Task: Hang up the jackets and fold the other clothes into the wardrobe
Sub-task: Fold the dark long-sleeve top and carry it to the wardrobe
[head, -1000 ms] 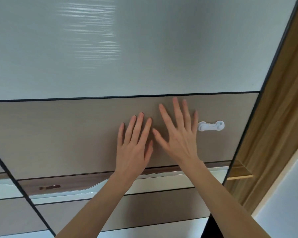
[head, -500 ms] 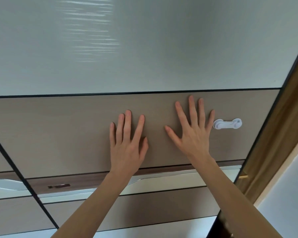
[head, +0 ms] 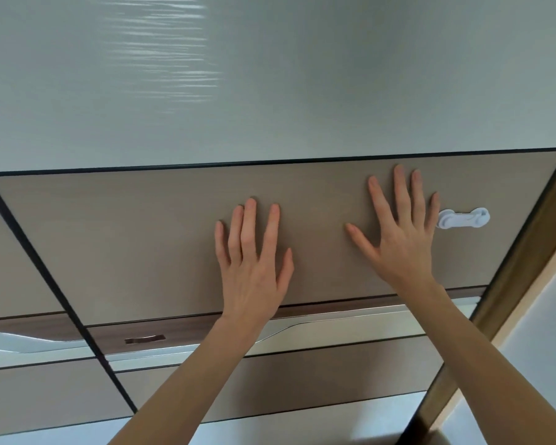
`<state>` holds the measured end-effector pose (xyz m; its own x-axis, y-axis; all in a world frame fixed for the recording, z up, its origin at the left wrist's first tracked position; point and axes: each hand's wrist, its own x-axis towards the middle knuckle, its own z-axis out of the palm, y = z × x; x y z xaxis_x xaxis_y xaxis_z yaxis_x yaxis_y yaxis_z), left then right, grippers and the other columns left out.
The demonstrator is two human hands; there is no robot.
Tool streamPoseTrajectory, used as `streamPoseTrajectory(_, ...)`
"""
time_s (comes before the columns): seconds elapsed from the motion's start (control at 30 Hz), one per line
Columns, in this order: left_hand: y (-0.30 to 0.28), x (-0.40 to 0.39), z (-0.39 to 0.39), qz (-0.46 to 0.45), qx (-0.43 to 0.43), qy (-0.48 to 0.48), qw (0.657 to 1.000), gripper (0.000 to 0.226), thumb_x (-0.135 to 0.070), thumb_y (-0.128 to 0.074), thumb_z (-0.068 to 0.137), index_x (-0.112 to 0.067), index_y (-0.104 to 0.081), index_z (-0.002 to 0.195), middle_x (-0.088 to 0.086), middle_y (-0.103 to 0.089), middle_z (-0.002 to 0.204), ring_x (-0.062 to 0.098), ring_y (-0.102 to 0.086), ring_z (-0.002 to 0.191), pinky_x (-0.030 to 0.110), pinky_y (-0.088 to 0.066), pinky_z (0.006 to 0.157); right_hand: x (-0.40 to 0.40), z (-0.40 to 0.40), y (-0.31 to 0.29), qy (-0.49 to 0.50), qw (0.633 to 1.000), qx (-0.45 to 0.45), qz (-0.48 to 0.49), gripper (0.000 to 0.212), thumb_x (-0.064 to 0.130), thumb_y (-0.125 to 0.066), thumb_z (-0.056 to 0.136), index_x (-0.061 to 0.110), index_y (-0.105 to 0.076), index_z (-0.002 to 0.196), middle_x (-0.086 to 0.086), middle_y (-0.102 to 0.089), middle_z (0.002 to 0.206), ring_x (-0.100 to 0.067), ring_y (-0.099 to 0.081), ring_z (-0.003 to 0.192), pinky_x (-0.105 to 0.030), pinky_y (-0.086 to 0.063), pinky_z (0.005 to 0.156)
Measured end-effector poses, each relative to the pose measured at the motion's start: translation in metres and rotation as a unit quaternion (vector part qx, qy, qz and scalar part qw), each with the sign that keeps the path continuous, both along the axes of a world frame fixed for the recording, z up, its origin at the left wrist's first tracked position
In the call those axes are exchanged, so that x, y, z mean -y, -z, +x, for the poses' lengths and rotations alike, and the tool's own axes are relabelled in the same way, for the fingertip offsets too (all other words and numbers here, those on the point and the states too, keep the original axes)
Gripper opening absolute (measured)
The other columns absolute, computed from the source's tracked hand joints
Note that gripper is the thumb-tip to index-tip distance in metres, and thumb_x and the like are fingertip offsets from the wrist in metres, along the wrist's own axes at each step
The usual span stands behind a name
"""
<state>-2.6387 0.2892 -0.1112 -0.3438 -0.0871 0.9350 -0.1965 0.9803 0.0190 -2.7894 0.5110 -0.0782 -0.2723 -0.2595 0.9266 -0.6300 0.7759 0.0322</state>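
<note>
While the head camera tilts steeply up along the front of the wardrobe door (head: 116, 239), both of the person's bare hands lie flat against its taupe middle panel, palms to the surface and nothing held in either. The left hand (head: 254, 271) sits near the middle of the panel with its fingers spread only a little and pointing up, the thumb angled out to the right. The right hand (head: 402, 242) rests a clear gap away to the right, its fingers splayed wider and its thumb reaching left toward the other hand. Just beside the right hand's little finger, close but not clearly touching, a small white plastic latch (head: 463, 218) is stuck flat on the same panel. Above the taupe band a thin dark line separates it from a pale glossy panel (head: 270, 75) that carries a streaky reflection. Below the hands runs a dark wood-grain strip (head: 109, 335) with a silver trim curving through it and a small recessed slot (head: 145, 339). A brown wooden frame (head: 527, 252) borders the door on the right, with a pale wall beyond it. No jackets or other clothes are visible, so their position cannot be told.
</note>
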Motion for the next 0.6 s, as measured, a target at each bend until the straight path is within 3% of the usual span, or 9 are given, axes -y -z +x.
streamPoseTrajectory(0.6, 0.005, -0.017, -0.021, -0.045, 0.044, 0.019, 0.998, 0.069, -0.033, -0.049, 0.104, -0.018, -0.021, 0.166, 0.008, -0.011, 0.174, 0.026, -0.013, 0.161, 0.055, -0.009, 0.129, -0.052, -0.021, -0.005, 0.002, 0.998, 0.056, 0.017, 0.077, 0.064, -0.042, 0.104, 0.028, -0.017, 0.167, -0.006, -0.003, 0.176, -0.034, -0.001, 0.161, -0.066, -0.01, 0.125)
